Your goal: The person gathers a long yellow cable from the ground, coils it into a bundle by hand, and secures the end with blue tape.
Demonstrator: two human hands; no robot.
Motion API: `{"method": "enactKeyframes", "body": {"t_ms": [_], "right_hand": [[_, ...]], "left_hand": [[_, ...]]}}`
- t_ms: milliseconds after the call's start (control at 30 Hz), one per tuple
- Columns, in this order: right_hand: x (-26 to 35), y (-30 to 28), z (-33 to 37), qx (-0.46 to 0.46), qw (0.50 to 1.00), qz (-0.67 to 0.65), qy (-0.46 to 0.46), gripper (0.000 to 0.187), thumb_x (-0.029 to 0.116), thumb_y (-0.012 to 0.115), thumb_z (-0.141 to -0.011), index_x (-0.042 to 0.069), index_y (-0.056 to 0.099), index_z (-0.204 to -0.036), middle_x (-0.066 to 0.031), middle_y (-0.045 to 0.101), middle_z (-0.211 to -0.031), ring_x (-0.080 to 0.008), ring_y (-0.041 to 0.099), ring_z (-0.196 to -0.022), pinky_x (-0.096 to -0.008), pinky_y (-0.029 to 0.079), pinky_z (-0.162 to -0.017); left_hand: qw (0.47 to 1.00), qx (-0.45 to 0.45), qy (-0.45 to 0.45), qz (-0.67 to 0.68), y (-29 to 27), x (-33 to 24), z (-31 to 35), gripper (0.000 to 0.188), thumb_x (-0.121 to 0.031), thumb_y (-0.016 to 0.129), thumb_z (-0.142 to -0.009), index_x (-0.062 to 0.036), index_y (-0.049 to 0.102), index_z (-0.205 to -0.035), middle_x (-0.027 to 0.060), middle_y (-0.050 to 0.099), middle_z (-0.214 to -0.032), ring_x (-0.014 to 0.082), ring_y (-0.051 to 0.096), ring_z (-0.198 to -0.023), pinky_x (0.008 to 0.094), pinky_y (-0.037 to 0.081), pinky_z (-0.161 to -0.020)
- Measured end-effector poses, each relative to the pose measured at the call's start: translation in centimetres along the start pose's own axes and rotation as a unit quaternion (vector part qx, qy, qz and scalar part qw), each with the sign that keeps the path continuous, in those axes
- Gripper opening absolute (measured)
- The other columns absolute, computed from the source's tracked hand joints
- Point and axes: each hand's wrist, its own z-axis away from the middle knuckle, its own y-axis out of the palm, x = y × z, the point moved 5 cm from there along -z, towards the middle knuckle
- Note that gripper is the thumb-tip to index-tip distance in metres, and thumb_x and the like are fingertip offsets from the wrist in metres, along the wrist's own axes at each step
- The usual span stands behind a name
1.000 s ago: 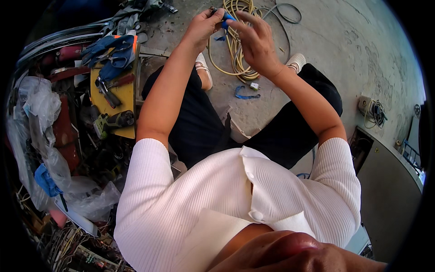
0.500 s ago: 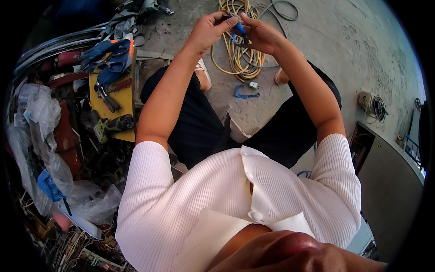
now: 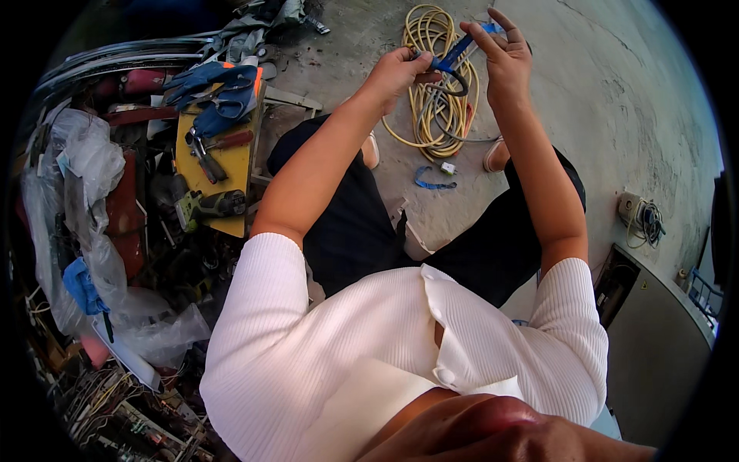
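Observation:
A blue strip (image 3: 459, 52), which looks like tape, stretches between my two hands above the floor. My left hand (image 3: 396, 77) pinches its lower end, where a dark cord-like loop (image 3: 462, 83) curves out below the fingers. At the upper end, my right hand (image 3: 504, 65) grips the strip between thumb and fingers, with one finger raised. Behind the hands, a coil of yellow and grey cable (image 3: 435, 115) lies on the floor. Nearer me is another blue strip (image 3: 435, 181) beside a small white and green piece (image 3: 447, 167).
To my left, a yellow board (image 3: 231, 173) bears blue gloves (image 3: 219, 108), pliers (image 3: 206, 158) and a green drill (image 3: 204, 206). Clear plastic sheeting (image 3: 96, 177) covers clutter beyond it. A grey metal cabinet (image 3: 654, 323) and a cord-wrapped device (image 3: 635, 212) stand at right.
My hands have moved apart and rightward in view, the right one rising. The blue strip now stretches longer between them, and the dark loop shows. The whole view has shifted slightly.

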Motion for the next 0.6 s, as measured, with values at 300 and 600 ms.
{"method": "enactKeyframes", "body": {"t_ms": [300,600], "right_hand": [[-0.1,7.1,8.5,0.425,0.681,0.510,-0.310,0.018,0.011,0.058,-0.076,0.011,0.061,-0.094,-0.0080,0.060,-0.104,-0.0237,0.050,-0.111,-0.0446,0.031,-0.099],[1.9,6.2,7.6,0.252,0.711,0.594,-0.281,0.030,0.005,0.056,-0.075,0.011,0.061,-0.104,-0.0204,0.044,-0.132,-0.0316,0.044,-0.122,-0.0507,0.030,-0.101]], "left_hand": [[0.991,-0.096,-0.021,0.095,-3.3,-1.1,0.2,0.014,-0.021,0.060,-0.088,-0.0088,0.056,-0.094,0.0013,0.061,-0.087,0.0144,0.061,-0.081,0.0284,0.050,-0.074],[0.981,-0.166,0.058,0.087,-6.4,-1.9,-1.1,0.013,-0.025,0.057,-0.090,-0.0118,0.055,-0.091,-0.0012,0.060,-0.085,0.0121,0.061,-0.080,0.0250,0.047,-0.068]]}}
